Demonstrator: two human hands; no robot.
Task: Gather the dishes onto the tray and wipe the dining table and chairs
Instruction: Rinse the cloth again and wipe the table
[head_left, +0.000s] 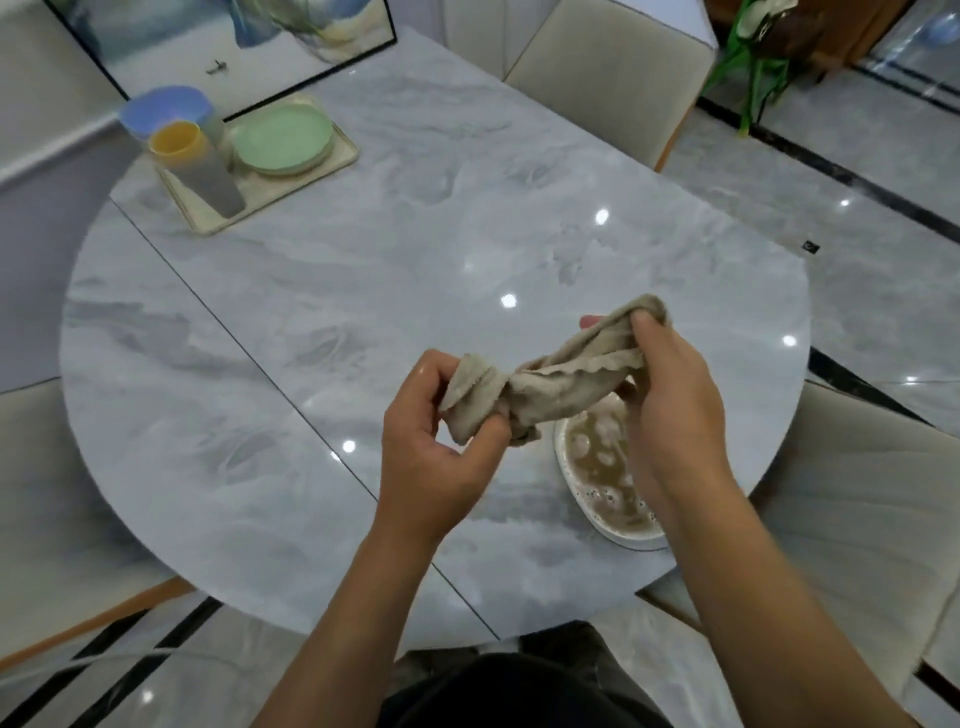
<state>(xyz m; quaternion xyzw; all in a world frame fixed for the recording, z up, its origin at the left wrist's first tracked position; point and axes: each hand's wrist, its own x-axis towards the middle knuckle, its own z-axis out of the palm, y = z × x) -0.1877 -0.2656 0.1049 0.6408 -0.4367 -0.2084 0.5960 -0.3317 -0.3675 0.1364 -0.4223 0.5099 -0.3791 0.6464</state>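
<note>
Both hands hold a wet beige cloth (561, 376), twisted and stretched between them above the marble table (363, 291). My left hand (441, 441) grips its left end. My right hand (670, 400) grips the right end, higher up. Under the cloth a white basin (571, 483) of murky soapy water stands near the table's front edge, partly hidden by my right forearm. At the far left a cream tray (332, 161) carries green plates (283, 137), a yellow cup (176, 143) stacked in a grey one, and a blue cup (166, 111).
Beige padded chairs stand around the table: one at the far side (608, 67), one at the right (862, 499), one at the left (47, 478). A framed picture (208, 47) leans behind the tray. A green plant (753, 62) stands at the back right on the glossy floor.
</note>
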